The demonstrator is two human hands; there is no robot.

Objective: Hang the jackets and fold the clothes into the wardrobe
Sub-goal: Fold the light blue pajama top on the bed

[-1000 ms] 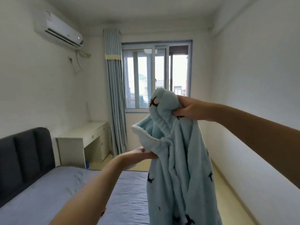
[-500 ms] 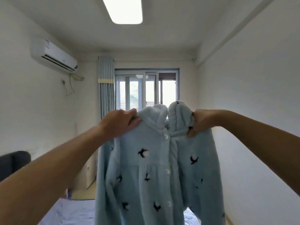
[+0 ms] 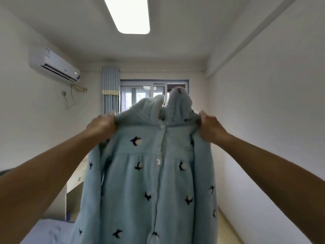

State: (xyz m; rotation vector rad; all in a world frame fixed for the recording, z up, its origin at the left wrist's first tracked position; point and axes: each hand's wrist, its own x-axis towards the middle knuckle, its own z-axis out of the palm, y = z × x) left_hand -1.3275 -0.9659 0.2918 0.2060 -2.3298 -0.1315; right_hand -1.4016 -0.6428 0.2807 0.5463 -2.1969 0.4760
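Since half a second ago my two hands have drawn apart, from beside the collar out to the shoulders. The jacket (image 3: pixel 149 182) that was bunched a second ago now hangs spread flat in front of me, and my view has tipped up, so more of the ceiling light (image 3: pixel 129 14) shows.

High on the left wall is the air conditioner (image 3: pixel 54 66), with a cable looping down below it. At the lower left edge I see a corner of the bed (image 3: pixel 47 231), and just beyond it the pale desk (image 3: pixel 76 180) against the same wall.

My left hand (image 3: pixel 101 126) is curled tight around the jacket's left shoulder, fabric gathered inside the fist. Behind it the striped curtain (image 3: pixel 110 88) hangs at the left side of the window (image 3: pixel 140 93).

The jacket is held up in the air between my hands, touching neither bed nor desk. It is light blue fleece with small dark bird marks, its front toward me and closed down the middle by a row of buttons (image 3: pixel 158 162). The hood (image 3: pixel 179 101) stands up above the collar, partly covering the window. The left sleeve hangs down beside the body; the hem runs out of view below.

My right hand (image 3: pixel 212 128) grips the right shoulder the same way, fingers closed on a fold of fleece. To its right is only the plain wall.
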